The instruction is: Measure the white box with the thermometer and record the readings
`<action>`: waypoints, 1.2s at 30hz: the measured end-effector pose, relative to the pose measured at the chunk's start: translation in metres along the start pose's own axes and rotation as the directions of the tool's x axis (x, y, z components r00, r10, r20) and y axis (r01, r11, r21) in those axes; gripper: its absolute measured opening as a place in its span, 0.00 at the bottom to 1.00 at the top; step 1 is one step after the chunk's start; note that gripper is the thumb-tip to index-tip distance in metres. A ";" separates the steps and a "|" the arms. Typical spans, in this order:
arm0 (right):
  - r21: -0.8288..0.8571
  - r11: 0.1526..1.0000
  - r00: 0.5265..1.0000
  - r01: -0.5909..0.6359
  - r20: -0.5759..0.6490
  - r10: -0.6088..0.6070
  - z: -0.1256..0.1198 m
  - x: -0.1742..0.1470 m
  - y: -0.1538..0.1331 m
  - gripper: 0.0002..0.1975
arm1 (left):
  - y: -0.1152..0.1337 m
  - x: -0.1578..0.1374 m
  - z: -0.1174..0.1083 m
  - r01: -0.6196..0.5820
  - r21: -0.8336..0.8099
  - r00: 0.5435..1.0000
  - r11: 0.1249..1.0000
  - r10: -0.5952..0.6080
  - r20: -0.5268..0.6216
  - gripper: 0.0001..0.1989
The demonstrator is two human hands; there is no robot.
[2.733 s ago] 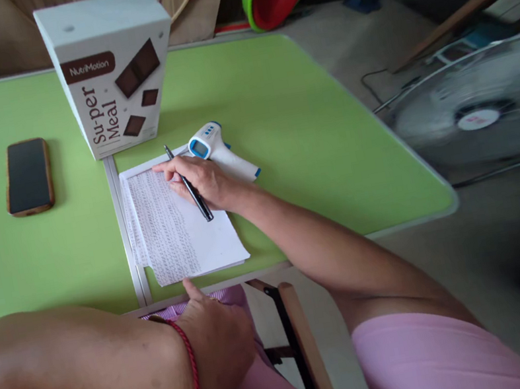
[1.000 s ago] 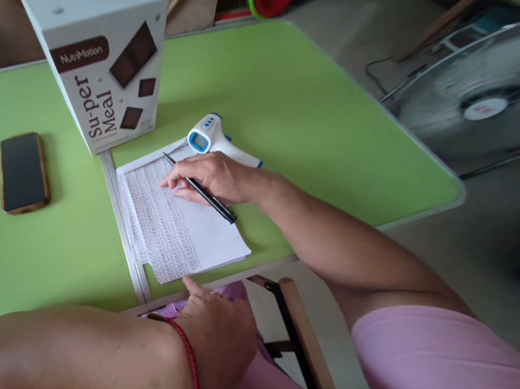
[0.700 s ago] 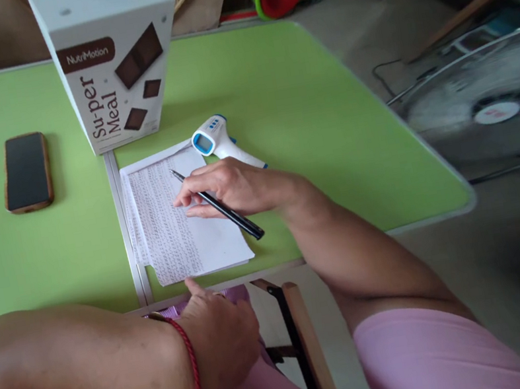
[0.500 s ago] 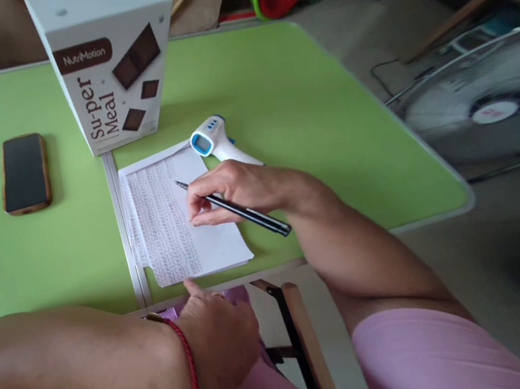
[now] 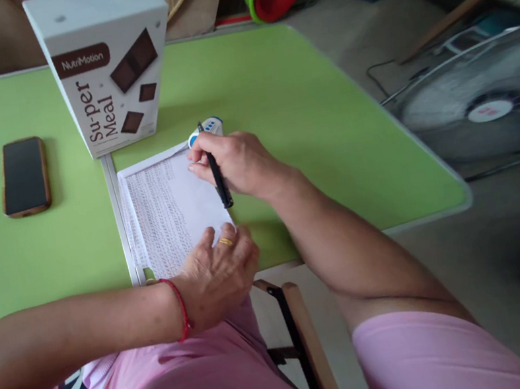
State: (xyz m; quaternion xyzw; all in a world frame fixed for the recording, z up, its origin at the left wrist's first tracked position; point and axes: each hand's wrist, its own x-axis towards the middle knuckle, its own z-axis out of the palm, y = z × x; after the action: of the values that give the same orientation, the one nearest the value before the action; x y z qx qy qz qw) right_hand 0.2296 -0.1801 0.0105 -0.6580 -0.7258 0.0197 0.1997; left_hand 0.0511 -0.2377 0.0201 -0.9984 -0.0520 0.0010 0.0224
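Note:
My right hand (image 5: pixel 239 161) is closed around a black pen (image 5: pixel 218 182), which is tilted with its end toward my body. It is over the upper right edge of the sheets of paper (image 5: pixel 200 195), whose left part is covered in rows of handwriting. Behind that hand lies a white and blue infrared thermometer (image 5: pixel 213 124), mostly hidden. My left hand (image 5: pixel 219 265) rests across the lower right corner of the paper, fingers bent and a little apart, holding nothing. A ring and a red cord bracelet are on it.
The paper lies on a green folding table (image 5: pixel 335 161) with a metal seam. A white meal box (image 5: pixel 119 78) stands at the back, and a phone (image 5: pixel 24 177) lies to the left. On the right, beyond the table edge, is a fan (image 5: pixel 489 110).
My left hand has come up from below the table edge onto the paper's lower corner. My right hand has moved up and turned the pen more upright, covering most of the thermometer.

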 end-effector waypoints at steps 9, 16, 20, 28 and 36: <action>-0.176 0.984 0.999 0.018 0.048 -0.010 -0.002 -0.003 -0.002 0.06 | -0.018 0.005 0.008 -0.010 -0.161 0.991 0.987 0.031 0.130 0.30; -0.169 0.986 0.999 -0.004 0.033 0.009 0.000 -0.001 -0.004 0.07 | -0.015 0.003 0.003 0.003 -0.090 0.995 0.996 0.007 0.102 0.21; -0.192 0.981 0.999 -0.008 0.043 0.017 -0.001 0.000 -0.007 0.08 | -0.012 0.002 -0.002 0.013 -0.040 0.994 0.999 -0.008 0.106 0.21; -0.133 0.991 1.000 -0.027 0.007 0.028 0.002 0.000 -0.004 0.07 | -0.008 0.001 -0.003 0.001 -0.014 0.998 1.000 0.000 0.068 0.22; -0.088 0.994 0.997 0.069 0.037 -0.066 0.004 -0.001 -0.007 0.08 | -0.029 0.001 -0.058 0.018 -0.396 0.918 0.918 0.142 0.371 0.15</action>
State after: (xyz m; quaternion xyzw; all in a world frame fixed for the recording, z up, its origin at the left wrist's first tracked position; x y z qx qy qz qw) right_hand 0.2222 -0.1813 0.0087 -0.6410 -0.7509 -0.0082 0.1583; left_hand 0.0498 -0.2110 0.0796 -0.9631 -0.0223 0.1910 -0.1885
